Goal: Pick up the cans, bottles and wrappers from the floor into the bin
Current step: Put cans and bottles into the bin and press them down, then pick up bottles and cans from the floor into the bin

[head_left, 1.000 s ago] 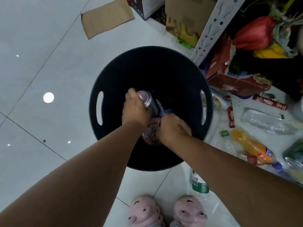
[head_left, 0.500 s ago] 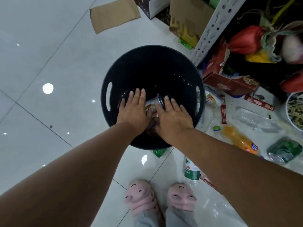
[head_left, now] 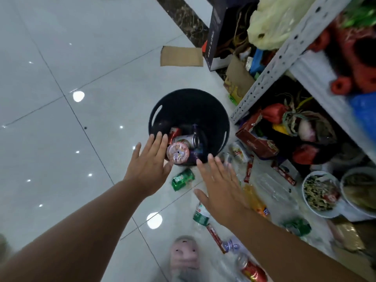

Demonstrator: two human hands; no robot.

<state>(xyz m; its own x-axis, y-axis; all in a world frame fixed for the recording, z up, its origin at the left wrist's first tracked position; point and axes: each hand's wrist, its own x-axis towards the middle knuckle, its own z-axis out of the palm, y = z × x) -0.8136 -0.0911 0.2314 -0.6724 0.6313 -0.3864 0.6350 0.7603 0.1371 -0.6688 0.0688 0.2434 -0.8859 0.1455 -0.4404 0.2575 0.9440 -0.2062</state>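
Fingers (head_left: 157,145) spread on both hands. My left hand (head_left: 149,169) overlaps the bin's (head_left: 189,100) near rim; my right hand (head_left: 220,188) hovers beside it.

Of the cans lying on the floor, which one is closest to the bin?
The crushed green can, lying just in front of the black bin. The other green can and the red can lie much farther off to the right.
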